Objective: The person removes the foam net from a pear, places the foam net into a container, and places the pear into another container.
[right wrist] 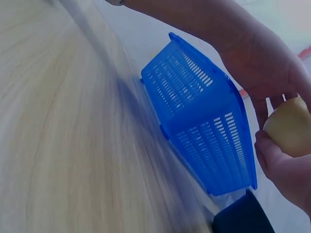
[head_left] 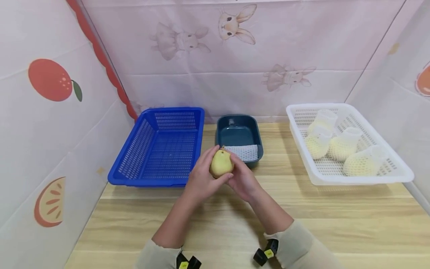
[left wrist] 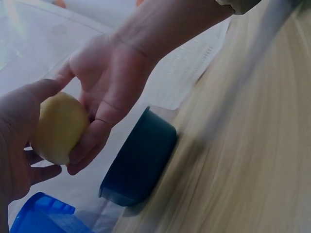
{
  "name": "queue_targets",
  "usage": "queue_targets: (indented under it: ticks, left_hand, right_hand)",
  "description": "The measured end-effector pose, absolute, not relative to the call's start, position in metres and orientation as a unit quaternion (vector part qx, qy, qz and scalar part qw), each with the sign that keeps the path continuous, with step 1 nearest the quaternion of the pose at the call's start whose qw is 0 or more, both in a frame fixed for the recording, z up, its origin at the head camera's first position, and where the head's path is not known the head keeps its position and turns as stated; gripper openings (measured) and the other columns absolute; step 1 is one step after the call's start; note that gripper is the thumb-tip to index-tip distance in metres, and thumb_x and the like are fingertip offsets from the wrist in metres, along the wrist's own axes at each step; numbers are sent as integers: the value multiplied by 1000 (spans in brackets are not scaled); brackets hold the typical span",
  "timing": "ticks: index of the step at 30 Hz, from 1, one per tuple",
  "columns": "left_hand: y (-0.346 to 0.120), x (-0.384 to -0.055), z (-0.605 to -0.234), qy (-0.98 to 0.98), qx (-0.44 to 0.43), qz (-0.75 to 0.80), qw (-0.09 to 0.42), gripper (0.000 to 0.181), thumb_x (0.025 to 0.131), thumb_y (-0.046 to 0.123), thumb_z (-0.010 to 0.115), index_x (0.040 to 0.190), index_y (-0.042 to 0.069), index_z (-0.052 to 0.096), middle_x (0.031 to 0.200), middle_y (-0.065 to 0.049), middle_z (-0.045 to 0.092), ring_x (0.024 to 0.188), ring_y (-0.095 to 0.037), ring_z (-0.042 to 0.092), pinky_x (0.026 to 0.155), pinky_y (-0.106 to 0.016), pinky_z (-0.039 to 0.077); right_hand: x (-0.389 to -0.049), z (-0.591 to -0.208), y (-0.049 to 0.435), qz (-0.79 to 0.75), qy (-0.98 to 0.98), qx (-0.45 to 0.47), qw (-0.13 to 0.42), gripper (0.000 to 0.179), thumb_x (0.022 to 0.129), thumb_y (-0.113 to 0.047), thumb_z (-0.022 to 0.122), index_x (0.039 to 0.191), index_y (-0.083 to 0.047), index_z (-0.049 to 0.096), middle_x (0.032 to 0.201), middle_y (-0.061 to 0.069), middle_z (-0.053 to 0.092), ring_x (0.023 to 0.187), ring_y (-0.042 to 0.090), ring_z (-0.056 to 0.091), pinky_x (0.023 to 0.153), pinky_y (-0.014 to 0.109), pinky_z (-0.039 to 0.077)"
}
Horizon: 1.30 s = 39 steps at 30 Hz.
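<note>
A bare yellow-green pear (head_left: 221,164) with a short stem is held above the table, near the front of a dark green tray (head_left: 238,120). My left hand (head_left: 202,180) grips it from the left, thumb across the near side. From the other side, my right hand (head_left: 244,181) holds the same pear, as the left wrist view also shows with the pear (left wrist: 59,128) between both hands. A white foam net sleeve (head_left: 246,152) lies in the tray, just behind the hands, which partly hide it.
To the left stands a blue slotted basket (head_left: 113,175). A white basket (head_left: 315,178) on the right holds several pears (head_left: 342,145) in foam nets. Printed cloth walls enclose the wooden table (head_left: 336,216) at the back and sides.
</note>
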<state>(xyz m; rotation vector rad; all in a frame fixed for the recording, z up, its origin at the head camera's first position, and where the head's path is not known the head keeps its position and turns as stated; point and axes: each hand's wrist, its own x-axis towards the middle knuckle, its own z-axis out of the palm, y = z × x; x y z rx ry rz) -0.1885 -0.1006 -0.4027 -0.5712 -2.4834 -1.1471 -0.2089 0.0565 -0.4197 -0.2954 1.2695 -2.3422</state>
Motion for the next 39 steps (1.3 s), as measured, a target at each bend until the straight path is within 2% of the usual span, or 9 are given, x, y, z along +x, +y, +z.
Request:
queue_targets:
  ticks: [7,12,17,20,25,31,35,39]
  left_hand:
    - [-112,-190,-395,-859,-181,-445,177,77,77,30,86,143,19,48,141,-2,53,121,-22,55,95,-45,51]
    - [-133,-191,-386,-849,-139,-485,157,76,78,34,84,143,20,48,140,0,54,117,-20,56,91,-43,54]
    - [-166,-197,-376,-850,-90,-497,149,79,79,39,82,147,26,43,142,0,49,115,-21,55,88,-43,54]
    - [-186,-204,-374,-867,-67,-474,135,79,79,40,81,147,26,43,143,-4,48,115,-24,54,89,-46,53]
    - [-211,-216,-380,-908,-42,-410,74,77,79,43,80,144,18,47,144,-10,47,116,-29,54,91,-49,52]
    - [-220,-228,-391,-939,-64,-337,-35,72,77,37,82,137,10,52,135,-12,57,101,-27,59,78,-40,54]
    - [-221,-235,-394,-944,-90,-311,-65,61,75,31,85,125,9,57,116,-11,64,92,-25,60,74,-35,52]
    - [-221,-238,-394,-945,-95,-299,-89,57,74,31,86,119,9,58,109,-11,64,90,-24,60,73,-34,53]
  right_hand:
    - [-207,-410,46,-846,464,-121,232,51,106,-32,26,155,-17,23,154,7,29,129,20,43,100,33,48]
    - [-207,-410,37,-822,507,-139,220,51,106,-29,33,155,-17,26,154,12,33,128,22,47,107,43,44]
    - [-206,-418,27,-699,675,-206,119,50,102,-22,52,149,-16,40,148,12,45,133,29,48,108,48,43]
    - [-204,-424,23,-584,771,-249,51,50,98,-25,60,145,-16,47,149,6,46,137,25,45,109,49,42]
    - [-201,-427,16,-469,832,-295,26,48,97,-30,63,142,-16,53,154,2,40,143,21,36,113,50,37]
    - [-198,-426,11,-427,852,-302,37,46,97,-34,61,141,-19,55,158,1,35,146,20,32,113,48,36]
    - [-197,-427,9,-399,862,-311,27,46,97,-36,61,140,-21,55,159,-1,33,146,19,30,114,47,36]
    - [-197,-429,8,-387,865,-318,21,45,98,-41,59,139,-23,55,160,-3,31,147,18,28,114,47,36]
